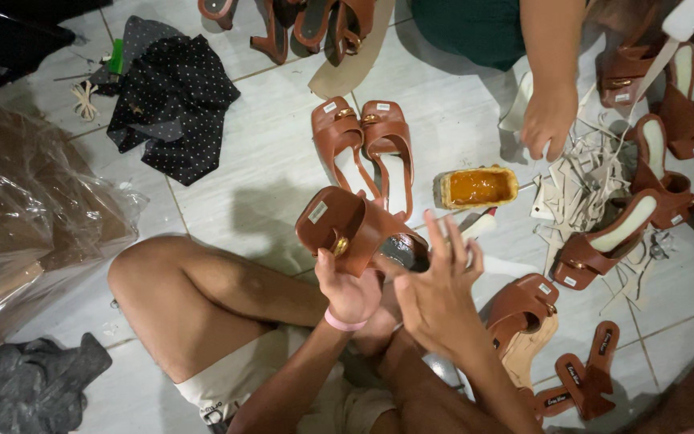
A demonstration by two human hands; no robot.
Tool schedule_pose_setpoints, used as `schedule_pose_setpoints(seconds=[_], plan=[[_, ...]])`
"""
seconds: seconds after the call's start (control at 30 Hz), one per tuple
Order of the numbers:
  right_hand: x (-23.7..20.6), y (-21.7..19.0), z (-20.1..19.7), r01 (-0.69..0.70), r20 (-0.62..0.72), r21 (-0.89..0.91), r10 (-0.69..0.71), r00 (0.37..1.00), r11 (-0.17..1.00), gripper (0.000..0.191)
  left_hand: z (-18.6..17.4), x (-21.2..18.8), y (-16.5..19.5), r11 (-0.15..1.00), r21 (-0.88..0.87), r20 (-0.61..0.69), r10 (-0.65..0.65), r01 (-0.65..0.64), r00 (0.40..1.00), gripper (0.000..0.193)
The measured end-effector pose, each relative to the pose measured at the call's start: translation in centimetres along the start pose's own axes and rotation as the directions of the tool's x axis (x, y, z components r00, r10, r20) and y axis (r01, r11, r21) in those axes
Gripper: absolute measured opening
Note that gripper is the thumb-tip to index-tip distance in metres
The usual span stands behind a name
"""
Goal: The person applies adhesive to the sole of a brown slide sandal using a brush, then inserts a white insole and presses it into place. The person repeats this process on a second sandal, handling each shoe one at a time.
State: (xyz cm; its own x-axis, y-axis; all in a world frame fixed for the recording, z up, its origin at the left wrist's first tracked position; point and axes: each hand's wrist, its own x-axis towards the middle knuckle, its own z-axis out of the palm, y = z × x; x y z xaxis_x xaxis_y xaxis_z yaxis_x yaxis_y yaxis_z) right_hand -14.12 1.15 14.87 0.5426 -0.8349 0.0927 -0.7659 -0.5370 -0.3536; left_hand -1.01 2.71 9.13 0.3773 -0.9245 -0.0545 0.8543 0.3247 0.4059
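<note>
Floor (267, 153): pale tiled surface; the person sits on it cross-legged, with all work items spread around.
Plastic sheet (34, 209): crumpled clear wrap, at the left, well apart from the work.
Dotted cloth (174, 96): dark, lying beyond the sheet.
Finished pair (363, 149): two brown sandals side by side, just beyond the held one.
Held sandal (355, 229): brown, gold buckle, raised above the lap, sole area turned towards the right hand.
Co-worker's hand (548, 120): reaches down into pale insole strips (584, 181) at the upper right.
Right hand (435, 293): open, fingers spread, holding nothing, just beside the sandal's underside.
Left hand (347, 289): closed around the sandal's lower edge, gripping it from below.
Glue tin (477, 186): open, amber contents, near the held sandal; a pale-handled brush (475, 225) lies just beside it.
Risk: the open tin stands close to moving hands, so a knock would likely spill adhesive over tiles and finished stock. The one-handed edge grip looks marginal; a slip could drop the sandal.
</note>
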Motion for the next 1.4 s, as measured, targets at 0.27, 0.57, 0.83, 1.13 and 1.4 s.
schedule_pose_setpoints(seconds=[0.27, 0.57, 0.83, 1.13, 1.4], plan=[[0.3, 0.4, -0.2, -0.009, -0.043, -0.034, 0.007, 0.999, 0.999, 0.046, -0.4, 0.1, 0.2, 0.999, -0.019, 0.013, -0.031, 0.031, 0.999, 0.086], [0.2, 0.7, 0.5, -0.029, -0.078, -0.049, 0.025, 0.997, 0.998, 0.044, -1.0, 0.1, -0.5, 0.998, -0.034, -0.026, -0.048, 0.047, 0.999, 0.089], [-0.1, 0.5, 0.7, -0.010, -0.089, 0.000, 0.010, 0.996, 1.000, 0.038, -0.8, 0.2, -0.2, 0.995, -0.029, 0.017, -0.090, 0.090, 0.996, 0.091], [-0.2, 0.8, 0.6, -0.016, -0.140, -0.016, 0.014, 0.990, 1.000, 0.036, -0.7, -0.2, -0.6, 0.994, -0.052, -0.001, -0.099, 0.099, 0.995, 0.090], [-0.3, 1.4, 1.2, 0.026, -0.150, 0.014, -0.024, 0.988, 1.000, 0.034, -0.6, -0.5, -0.8, 0.999, 0.025, 0.014, -0.038, 0.038, 0.999, 0.091]])
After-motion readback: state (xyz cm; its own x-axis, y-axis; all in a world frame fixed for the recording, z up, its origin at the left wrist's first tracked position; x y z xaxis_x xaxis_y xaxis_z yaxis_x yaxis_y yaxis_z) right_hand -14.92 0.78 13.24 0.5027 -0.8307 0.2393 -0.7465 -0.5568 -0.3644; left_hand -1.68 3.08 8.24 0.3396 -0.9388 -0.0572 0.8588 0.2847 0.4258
